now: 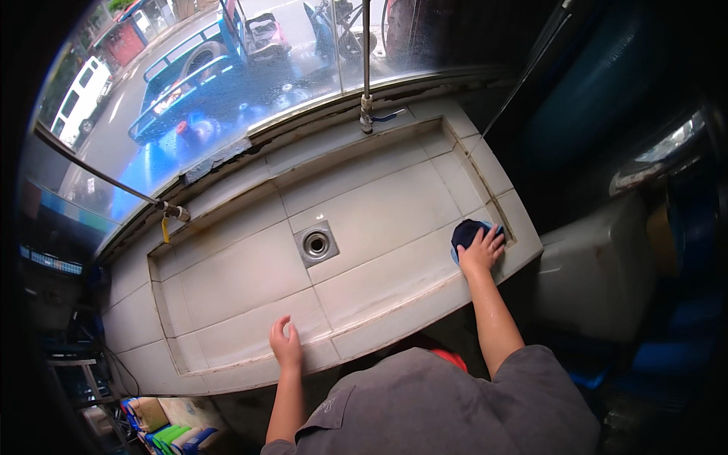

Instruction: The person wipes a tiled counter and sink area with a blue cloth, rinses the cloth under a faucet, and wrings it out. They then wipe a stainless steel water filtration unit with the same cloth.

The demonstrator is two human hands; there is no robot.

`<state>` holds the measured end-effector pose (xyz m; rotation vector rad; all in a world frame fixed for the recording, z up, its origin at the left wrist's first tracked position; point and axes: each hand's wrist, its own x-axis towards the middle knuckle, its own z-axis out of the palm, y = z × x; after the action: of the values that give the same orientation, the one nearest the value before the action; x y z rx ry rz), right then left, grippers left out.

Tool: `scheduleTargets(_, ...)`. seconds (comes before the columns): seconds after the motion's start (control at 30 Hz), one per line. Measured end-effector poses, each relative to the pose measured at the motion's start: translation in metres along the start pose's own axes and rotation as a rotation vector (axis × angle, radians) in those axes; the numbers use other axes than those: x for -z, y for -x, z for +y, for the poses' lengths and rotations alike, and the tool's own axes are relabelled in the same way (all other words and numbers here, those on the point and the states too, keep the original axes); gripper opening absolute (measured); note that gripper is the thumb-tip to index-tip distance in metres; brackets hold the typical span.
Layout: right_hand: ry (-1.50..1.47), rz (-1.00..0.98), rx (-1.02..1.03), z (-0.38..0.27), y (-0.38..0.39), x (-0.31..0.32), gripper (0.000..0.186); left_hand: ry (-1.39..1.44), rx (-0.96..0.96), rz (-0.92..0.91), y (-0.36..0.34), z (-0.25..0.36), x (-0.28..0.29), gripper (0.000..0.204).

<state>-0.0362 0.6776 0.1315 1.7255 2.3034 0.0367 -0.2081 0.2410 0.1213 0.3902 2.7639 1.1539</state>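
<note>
My right hand [479,252] presses a dark navy cloth [465,232] with a lighter blue edge into the near right corner of a shallow white-tiled sink [394,254]. Its fingers are spread over the bunched cloth and reach toward the inner wall. Over the sink's near rim, left of the middle, my left hand [286,343] is raised with nothing in it. Its fingers bend loosely, with a gap between thumb and fingers. A square metal drain [316,243] lies in the sink floor, apart from both hands.
Along the far rim stand a tap with a blue lever [389,117] and one with a yellow lever [165,229]. Behind them is a wet window pane [250,114]. A pale bin-like container [595,265] is at the right, and colourful packages [171,432] lie below left.
</note>
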Motion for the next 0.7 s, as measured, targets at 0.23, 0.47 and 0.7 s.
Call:
scheduleTargets(0.23,-0.252,0.215,0.057,-0.038,-0.087,-0.04,0.074,-0.226,-0.1,0.16,0.007,0.01,-0.014,0.012)
scheduleTargets(0.47,-0.322,0.545,0.369,-0.152,-0.244,-0.018,0.047,-0.306,-0.065,0.133,0.006,0.013,-0.014,0.013)
scheduleTargets(0.7,-0.195,0.367,0.482,-0.172,-0.281,0.01,0.048,-0.329,-0.051,0.152,0.003,0.015,-0.015,0.011)
